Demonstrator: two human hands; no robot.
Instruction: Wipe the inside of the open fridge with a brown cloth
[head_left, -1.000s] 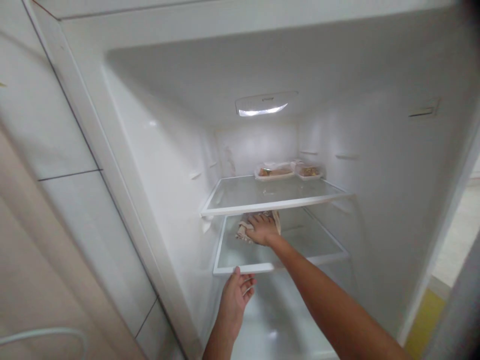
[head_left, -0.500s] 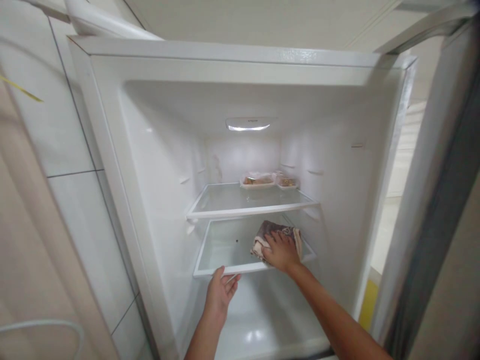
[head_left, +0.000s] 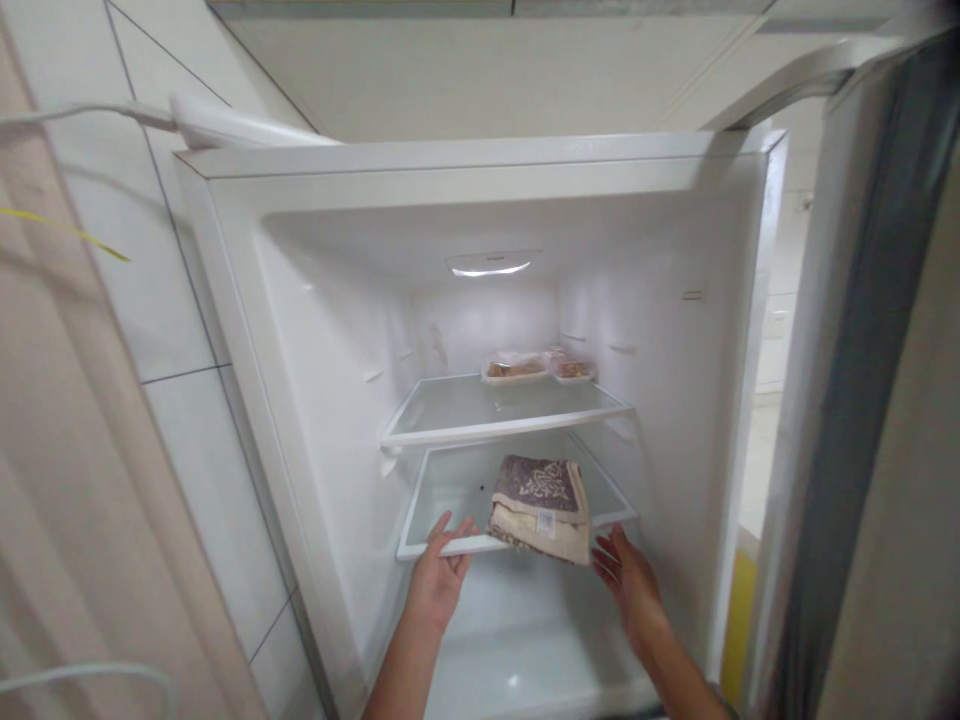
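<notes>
A folded brown-and-cream cloth (head_left: 541, 505) with a pale pattern and a small label lies on the lower glass shelf (head_left: 448, 497), its front part hanging over the white front rim. My left hand (head_left: 437, 580) is at that rim, left of the cloth, thumb and fingers around the edge. Off the cloth's right front corner is my right hand (head_left: 630, 580), open, its fingers apart and close to the rim. It holds nothing. A small dark speck (head_left: 482, 488) shows on the glass left of the cloth.
The upper shelf (head_left: 450, 408) bears two wrapped food trays, one larger (head_left: 516, 368) and one smaller (head_left: 574, 370), at the back. A lamp (head_left: 491, 265) glows under the fridge ceiling. The open door (head_left: 847, 400) stands at right; a tiled wall (head_left: 202, 480) is at left.
My right hand has let go of the cloth and moved right and down to the shelf's front rim. The cloth now lies nearer the front. My left hand remains at the rim.
</notes>
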